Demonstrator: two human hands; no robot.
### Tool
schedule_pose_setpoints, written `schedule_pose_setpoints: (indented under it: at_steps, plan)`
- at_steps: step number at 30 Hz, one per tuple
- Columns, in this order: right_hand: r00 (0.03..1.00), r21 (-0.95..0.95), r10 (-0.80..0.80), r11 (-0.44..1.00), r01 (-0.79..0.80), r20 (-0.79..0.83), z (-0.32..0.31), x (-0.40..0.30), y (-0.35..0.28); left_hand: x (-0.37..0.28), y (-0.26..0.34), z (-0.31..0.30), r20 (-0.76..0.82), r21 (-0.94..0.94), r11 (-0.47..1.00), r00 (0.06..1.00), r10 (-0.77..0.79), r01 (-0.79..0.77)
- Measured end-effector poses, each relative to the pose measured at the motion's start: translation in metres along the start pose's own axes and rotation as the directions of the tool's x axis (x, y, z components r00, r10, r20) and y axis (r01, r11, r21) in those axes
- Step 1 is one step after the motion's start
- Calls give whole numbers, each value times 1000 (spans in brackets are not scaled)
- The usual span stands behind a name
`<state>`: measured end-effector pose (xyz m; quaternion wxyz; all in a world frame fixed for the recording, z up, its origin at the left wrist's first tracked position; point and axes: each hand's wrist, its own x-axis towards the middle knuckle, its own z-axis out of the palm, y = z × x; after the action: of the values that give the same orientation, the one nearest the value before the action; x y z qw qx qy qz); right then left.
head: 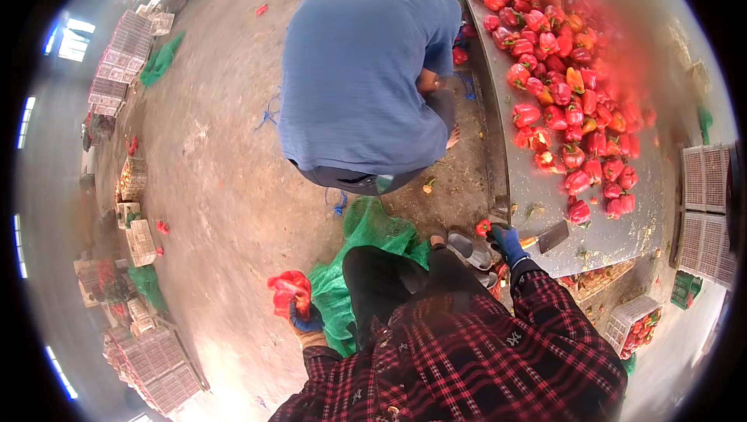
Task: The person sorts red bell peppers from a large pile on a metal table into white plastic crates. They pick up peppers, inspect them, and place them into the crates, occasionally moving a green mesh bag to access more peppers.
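Observation:
In my left hand [307, 321], which wears a blue-and-orange work glove, is a large red bell pepper [289, 290] that looks split open, held low over the floor on the left. My right hand [509, 244], in a dark blue glove, is at the near corner of the metal table [607, 250]. A small red pepper piece [483, 227] is at its fingertips, just off the table edge. A cleaver [552, 238] lies flat on the table beside this hand, its wooden handle close to the glove. Many red bell peppers [575, 115] are heaped farther up the table.
A person in a blue shirt [367, 77] crouches directly ahead, beside the table. Green mesh netting [373, 229] lies around my legs. Plastic crates [154, 366] are stacked at left, and more crates [706, 241] stand at right. A crate of peppers [633, 323] sits on the floor.

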<state>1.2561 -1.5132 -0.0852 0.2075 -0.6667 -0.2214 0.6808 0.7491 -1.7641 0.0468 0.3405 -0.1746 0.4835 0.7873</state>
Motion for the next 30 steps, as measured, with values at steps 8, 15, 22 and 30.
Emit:
schedule_pose_setpoints:
  at_steps: [8, 15, 22, 30]
  plan:
    - [996, -7, 4, 1000, -4, -90, 41, -21, -15, 38, 18, -36, -114, 32, 997, 991, -73, 77]
    - [965, 150, -30, 986, 71, -261, 122, -39, -20, 175, 55, -10, 116, 42, 988, 981, -153, 149]
    - [921, 53, 140, 990, -130, -363, 244, -72, -34, 275, 135, 42, 259, 54, 990, 956, -137, 127]
    - [898, -336, 180, 883, -327, -402, 333, -68, -66, 353, 190, 116, 305, 57, 994, 946, -109, 96]
